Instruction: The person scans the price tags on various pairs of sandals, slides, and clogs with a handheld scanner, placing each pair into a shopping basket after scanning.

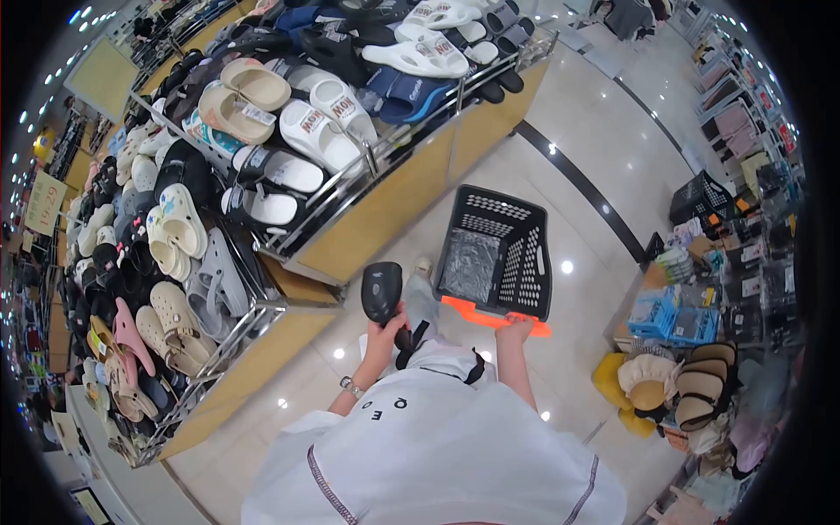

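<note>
My left hand (385, 331) is wrapped round the grip of a black handheld barcode scanner (381, 292), its rounded head pointing up and away from me. In my right hand (514, 329) is the orange handle (472, 314) of a black shopping basket (540, 262). The basket hangs tilted in front of my legs, its perforated walls and open inside facing me. A clear, crinkled plastic-looking layer (470, 265) covers its bottom.
Slippers and clogs, such as beige slides (238, 114), fill railed display bins (385, 188) on the left. Hats (700, 385) and packaged goods (674, 315) stand on the right. Another black basket (700, 199) sits near the right shelves. Shiny tile floor (577, 219) runs between.
</note>
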Motion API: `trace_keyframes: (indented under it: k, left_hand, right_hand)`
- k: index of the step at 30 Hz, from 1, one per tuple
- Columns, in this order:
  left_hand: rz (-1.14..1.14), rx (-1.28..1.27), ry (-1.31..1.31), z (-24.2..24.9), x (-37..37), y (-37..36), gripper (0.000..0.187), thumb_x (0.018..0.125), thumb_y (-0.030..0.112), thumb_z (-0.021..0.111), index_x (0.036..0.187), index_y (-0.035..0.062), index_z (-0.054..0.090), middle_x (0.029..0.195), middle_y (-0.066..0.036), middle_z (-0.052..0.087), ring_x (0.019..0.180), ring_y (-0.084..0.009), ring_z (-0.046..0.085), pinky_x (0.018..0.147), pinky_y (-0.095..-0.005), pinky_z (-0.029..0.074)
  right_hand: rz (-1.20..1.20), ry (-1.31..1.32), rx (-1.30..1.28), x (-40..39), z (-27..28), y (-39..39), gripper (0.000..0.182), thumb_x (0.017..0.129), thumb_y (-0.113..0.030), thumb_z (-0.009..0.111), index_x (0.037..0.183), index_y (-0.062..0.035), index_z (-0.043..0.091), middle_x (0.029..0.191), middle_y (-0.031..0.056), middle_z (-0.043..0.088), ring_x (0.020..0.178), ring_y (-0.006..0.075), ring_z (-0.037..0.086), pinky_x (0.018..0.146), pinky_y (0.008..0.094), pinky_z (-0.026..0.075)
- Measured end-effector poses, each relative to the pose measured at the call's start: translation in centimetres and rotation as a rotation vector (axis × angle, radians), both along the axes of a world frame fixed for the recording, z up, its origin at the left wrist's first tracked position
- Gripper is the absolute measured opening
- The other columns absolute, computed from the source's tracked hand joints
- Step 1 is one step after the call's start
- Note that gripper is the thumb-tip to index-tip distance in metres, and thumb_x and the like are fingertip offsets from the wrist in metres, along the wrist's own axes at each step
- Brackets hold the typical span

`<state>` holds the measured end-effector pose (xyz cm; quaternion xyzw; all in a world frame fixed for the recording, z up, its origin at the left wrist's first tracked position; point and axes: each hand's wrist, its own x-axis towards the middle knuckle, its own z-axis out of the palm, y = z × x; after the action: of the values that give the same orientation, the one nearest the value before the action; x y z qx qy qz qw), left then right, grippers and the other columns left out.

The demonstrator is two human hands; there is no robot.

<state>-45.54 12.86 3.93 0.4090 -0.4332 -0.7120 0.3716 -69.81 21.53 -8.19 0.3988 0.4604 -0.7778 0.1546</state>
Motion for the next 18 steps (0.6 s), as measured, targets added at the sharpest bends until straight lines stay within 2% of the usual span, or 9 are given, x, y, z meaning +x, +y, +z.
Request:
trace_keyframes:
  k: [4,6,9,10,12,14,15,16,18]
  left_hand:
    - [-0.121,0.022,-0.009,-1.1,-2.3,-4.7,0.018,0.079,0.008,0.053,0.096,0.0029,0.049,0.074,-0.003,0.053,0.067,-0.0108,0.052,0.064,-0.0240,0.041]
    - [-0.163,-0.006,-0.043,-2.4,-3.5,-7.6,0.018,0.079,0.007,0.053,0.096,0.0028,0.049,0.073,-0.002,0.052,0.067,-0.0102,0.052,0.063,-0.0236,0.041]
    - [-0.084,0.023,-0.021,-1.9,-6.0,-12.3,0.009,0.076,0.008,0.058,0.081,0.0010,0.055,0.070,0.000,0.054,0.065,-0.0086,0.051,0.060,-0.0233,0.041]
    - [-0.083,0.019,-0.020,-1.8,-6.4,-13.9,0.009,0.076,0.008,0.058,0.081,0.0010,0.055,0.070,0.000,0.054,0.065,-0.0086,0.051,0.060,-0.0233,0.041]
    - [-0.109,-0.012,-0.032,-1.7,-6.6,-16.9,0.009,0.076,0.008,0.058,0.082,0.0009,0.055,0.070,0.000,0.054,0.065,-0.0085,0.051,0.060,-0.0234,0.041]
    - [-0.097,-0.027,-0.036,-1.7,-6.7,-19.7,0.009,0.077,0.008,0.058,0.082,0.0011,0.055,0.069,0.000,0.054,0.065,-0.0083,0.050,0.060,-0.0233,0.041]
    - [-0.082,-0.031,-0.034,-1.7,-6.9,-21.0,0.008,0.078,0.008,0.057,0.081,0.0012,0.055,0.069,0.000,0.054,0.064,-0.0081,0.050,0.060,-0.0231,0.040]
    - [-0.090,-0.030,-0.037,-1.6,-7.0,-22.3,0.008,0.078,0.008,0.057,0.081,0.0012,0.055,0.069,0.000,0.054,0.064,-0.0081,0.050,0.060,-0.0231,0.040]
    - [-0.182,-0.008,-0.057,-1.4,-7.0,-24.4,0.020,0.079,0.005,0.052,0.098,0.0014,0.049,0.076,-0.003,0.051,0.068,-0.0112,0.051,0.065,-0.0250,0.041]
  right_hand:
    - [-0.043,-0.152,-0.072,-3.1,-1.5,-4.3,0.017,0.073,-0.014,0.035,0.058,-0.0127,0.027,0.052,-0.0010,0.030,0.043,0.0128,0.030,0.049,0.0247,0.038]
    - [0.015,-0.135,-0.126,-8.8,-13.6,-3.9,0.015,0.072,-0.013,0.033,0.058,-0.0133,0.026,0.053,-0.0005,0.030,0.045,0.0138,0.032,0.051,0.0251,0.040]
    - [-0.076,-0.128,-0.059,-8.4,-3.6,-10.2,0.013,0.071,-0.015,0.032,0.059,-0.0119,0.032,0.055,0.0007,0.033,0.049,0.0158,0.035,0.054,0.0289,0.042]
    - [0.017,0.012,-0.044,-10.0,-5.1,-11.1,0.014,0.072,-0.017,0.033,0.064,-0.0086,0.040,0.062,0.0030,0.041,0.057,0.0183,0.042,0.062,0.0332,0.044]
    - [0.012,-0.028,-0.103,-13.8,-7.7,-12.6,0.038,0.075,-0.014,0.029,0.099,-0.0108,0.058,0.087,0.0011,0.057,0.064,0.0147,0.050,0.055,0.0268,0.043]
    - [0.058,-0.040,-0.144,-19.1,-13.8,-12.1,0.039,0.075,-0.014,0.030,0.103,-0.0115,0.056,0.094,0.0025,0.055,0.075,0.0159,0.052,0.061,0.0291,0.045]
    - [-0.005,-0.102,-0.088,-19.7,-11.6,-13.5,0.037,0.077,-0.015,0.030,0.104,-0.0103,0.055,0.097,0.0045,0.055,0.079,0.0170,0.053,0.072,0.0293,0.045]
    - [-0.013,-0.104,-0.087,-20.6,-11.3,-15.2,0.037,0.077,-0.015,0.030,0.104,-0.0103,0.055,0.097,0.0045,0.055,0.079,0.0170,0.053,0.072,0.0293,0.045]
    - [0.081,-0.122,-0.020,-23.1,-10.9,-16.6,0.033,0.080,-0.017,0.034,0.102,-0.0100,0.057,0.097,0.0039,0.057,0.082,0.0147,0.054,0.074,0.0254,0.043]
